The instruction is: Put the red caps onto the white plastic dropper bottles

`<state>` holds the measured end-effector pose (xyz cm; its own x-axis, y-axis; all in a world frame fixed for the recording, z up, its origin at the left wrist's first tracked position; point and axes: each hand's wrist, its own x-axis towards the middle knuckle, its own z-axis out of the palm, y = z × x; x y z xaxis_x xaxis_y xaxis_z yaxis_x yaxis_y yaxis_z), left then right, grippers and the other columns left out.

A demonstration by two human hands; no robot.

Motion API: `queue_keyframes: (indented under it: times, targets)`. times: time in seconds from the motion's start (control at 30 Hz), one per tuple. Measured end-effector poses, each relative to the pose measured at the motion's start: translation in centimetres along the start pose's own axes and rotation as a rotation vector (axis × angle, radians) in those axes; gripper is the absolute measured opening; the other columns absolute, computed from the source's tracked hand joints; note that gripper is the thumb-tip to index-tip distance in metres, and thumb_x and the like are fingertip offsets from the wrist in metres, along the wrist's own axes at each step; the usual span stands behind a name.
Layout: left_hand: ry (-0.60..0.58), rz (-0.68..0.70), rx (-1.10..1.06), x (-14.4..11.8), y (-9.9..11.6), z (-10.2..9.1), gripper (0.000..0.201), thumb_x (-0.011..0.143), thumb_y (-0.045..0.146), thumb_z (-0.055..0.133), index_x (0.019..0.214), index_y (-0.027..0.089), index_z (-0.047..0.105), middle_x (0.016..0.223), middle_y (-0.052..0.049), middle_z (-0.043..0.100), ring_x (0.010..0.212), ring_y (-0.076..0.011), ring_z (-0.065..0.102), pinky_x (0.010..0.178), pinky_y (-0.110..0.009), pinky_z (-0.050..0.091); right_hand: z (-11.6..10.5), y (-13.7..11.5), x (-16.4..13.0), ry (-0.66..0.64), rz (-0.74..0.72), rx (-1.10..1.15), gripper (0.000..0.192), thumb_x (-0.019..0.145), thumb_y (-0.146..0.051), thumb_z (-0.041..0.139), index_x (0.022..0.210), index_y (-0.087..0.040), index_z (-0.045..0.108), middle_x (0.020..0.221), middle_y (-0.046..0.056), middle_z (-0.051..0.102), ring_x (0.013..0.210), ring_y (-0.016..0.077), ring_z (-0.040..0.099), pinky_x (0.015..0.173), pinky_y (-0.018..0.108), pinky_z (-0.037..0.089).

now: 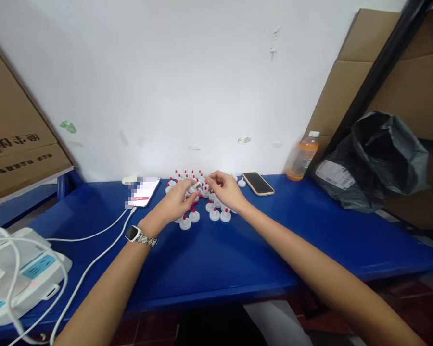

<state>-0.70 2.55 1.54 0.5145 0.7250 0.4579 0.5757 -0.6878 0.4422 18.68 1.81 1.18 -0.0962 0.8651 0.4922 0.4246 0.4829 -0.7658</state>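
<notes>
White plastic caps with red tips (198,202) lie clustered on the blue counter (238,250), directly beneath and just beyond the fingers of both hands. The left hand (175,204) has its fingers closed on one white cap (194,186), held above the cluster; a wristwatch (135,234) sits on that wrist. The right hand (225,190) has fingers curled, pinching toward the same cap; what it grips is too small to tell. Left of the fingers lies a phone on a white cable (143,191); right of them, a second phone (258,183), then an orange drink bottle (303,156), label unreadable. A black bag (382,158) carries a white label, illegible. Contents not visible.
</notes>
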Motion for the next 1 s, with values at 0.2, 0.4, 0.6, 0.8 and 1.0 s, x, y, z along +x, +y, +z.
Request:
queue_keyframes:
  times: [0.2, 0.4, 0.6, 0.8, 1.0]
  targets:
    - [0.032, -0.072, 0.01, -2.2, -2.5, -0.7, 0.027, 0.098, 0.043, 0.041, 0.105, 0.02, 0.055, 0.096, -0.006, 0.065, 0.082, -0.0209, 0.062, 0.075, -0.035, 0.049, 2.1, 0.6, 2.0, -0.265, -0.118, -0.826, 0.017, 0.083, -0.03, 0.063, 0.087, -0.019, 0.075, 0.1, 0.014, 0.066, 0.105, 0.0311, 0.048, 0.09, 0.043, 0.032]
    - [0.017, -0.03, -0.025, -1.9, -2.0, -0.2, 0.022, 0.097, 0.038, 0.043, 0.097, 0.019, 0.054, 0.094, -0.006, 0.061, 0.087, -0.0215, 0.059, 0.079, -0.036, 0.047, 3.2, 0.3, 2.8, -0.369, -0.089, -1.005, 0.021, 0.079, -0.028, 0.066, 0.094, -0.019, 0.077, 0.105, 0.018, 0.062, 0.108, 0.0345, 0.044, 0.09, 0.043, 0.029]
    - [-0.015, -0.035, -0.039, -2.1, -1.5, 0.2, 0.021, 0.097, 0.038, 0.043, 0.094, 0.02, 0.053, 0.092, -0.005, 0.062, 0.084, -0.0213, 0.059, 0.078, -0.036, 0.047, 3.0, 0.3, 2.8, -0.373, -0.099, -1.003, 0.019, 0.083, -0.023, 0.061, 0.091, -0.016, 0.077, 0.106, 0.019, 0.064, 0.108, 0.0344, 0.046, 0.09, 0.045, 0.029]
    - [-0.029, -0.01, -0.072, -2.1, -1.0, 1.0, 0.025, 0.099, 0.041, 0.04, 0.101, 0.019, 0.054, 0.096, -0.007, 0.061, 0.09, -0.0223, 0.058, 0.081, -0.037, 0.047, 1.1, 0.2, 1.3, -0.173, -0.039, -0.378, 0.017, 0.087, -0.026, 0.057, 0.086, -0.017, 0.071, 0.087, 0.009, 0.07, 0.086, 0.0217, 0.059, 0.081, 0.036, 0.041]
    - [-0.053, 0.05, -0.034, -2.4, 0.5, 1.4, 0.029, 0.101, 0.043, 0.036, 0.105, 0.019, 0.053, 0.096, -0.007, 0.059, 0.089, -0.0215, 0.056, 0.082, -0.037, 0.046, 0.5, -0.1, -0.9, -0.105, 0.128, 0.454, 0.033, 0.073, -0.048, 0.076, 0.078, -0.019, 0.063, 0.074, 0.003, 0.071, 0.069, 0.0159, 0.063, 0.068, 0.03, 0.048]
